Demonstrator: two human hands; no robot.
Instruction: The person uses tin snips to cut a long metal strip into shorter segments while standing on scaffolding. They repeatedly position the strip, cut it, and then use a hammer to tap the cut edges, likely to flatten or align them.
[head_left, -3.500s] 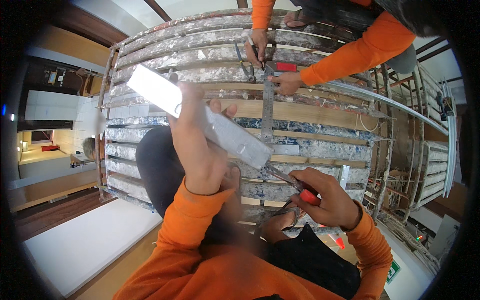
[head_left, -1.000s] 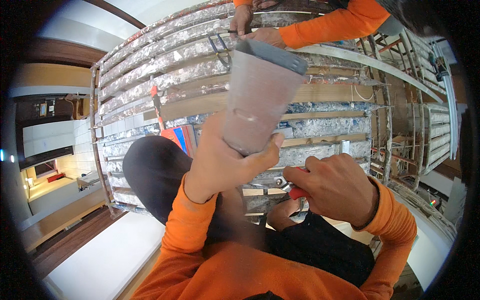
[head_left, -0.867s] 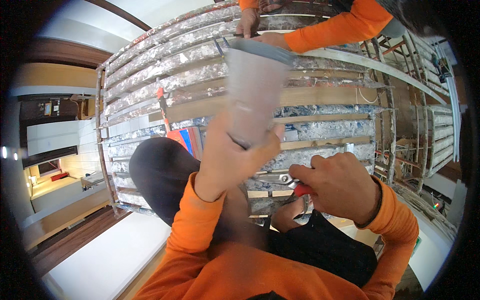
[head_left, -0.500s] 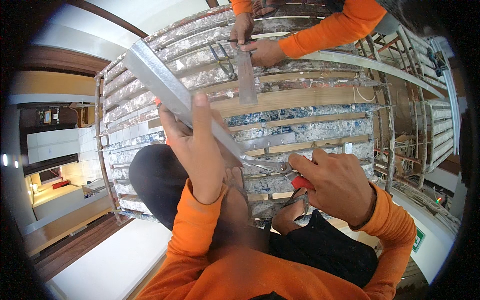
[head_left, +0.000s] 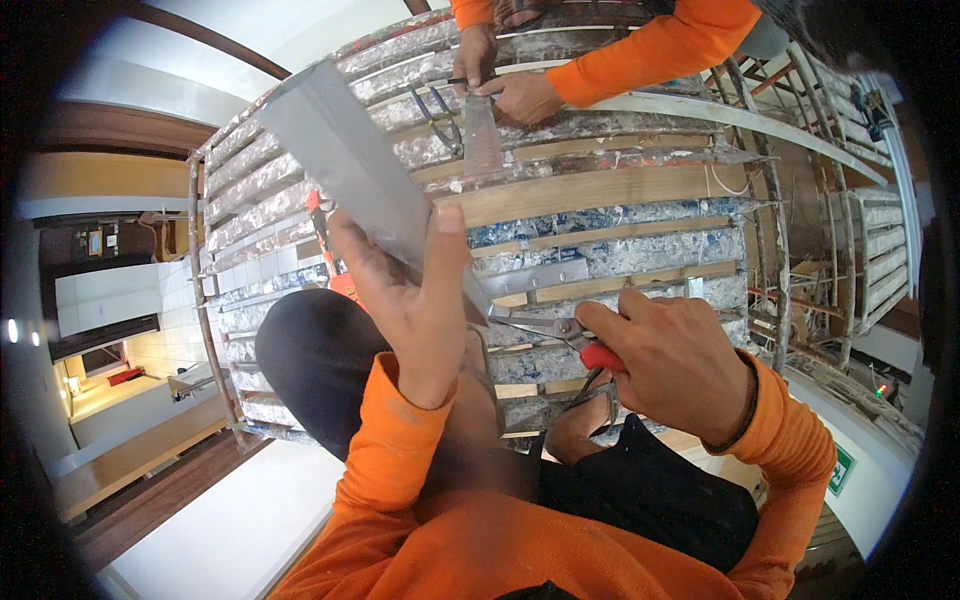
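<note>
My left hand (head_left: 415,310) is closed around a long grey sheet-metal profile (head_left: 345,150), thumb on its near side. The profile slants from the upper left down toward the middle. In my right hand (head_left: 675,370) is a pair of red-handled metal snips (head_left: 568,328). The snips point left, their blades at the profile's lower end; whether the jaws grip its edge is hard to tell. A flat metal strip (head_left: 540,277) lies on the slats just beyond the snips.
The platform of paint-spattered slats (head_left: 620,235) has gaps between its boards. Across it, a co-worker's hands (head_left: 528,98) hold a metal piece (head_left: 483,140). Blue-and-yellow handled pliers (head_left: 440,125) lie beside them. An orange-red tool (head_left: 318,215) rests behind my left hand.
The profile has turned, so a broad flat face now shows, and its upper end sits slightly right. My left hand has shifted right and down a little. The snips stay at its lower end.
</note>
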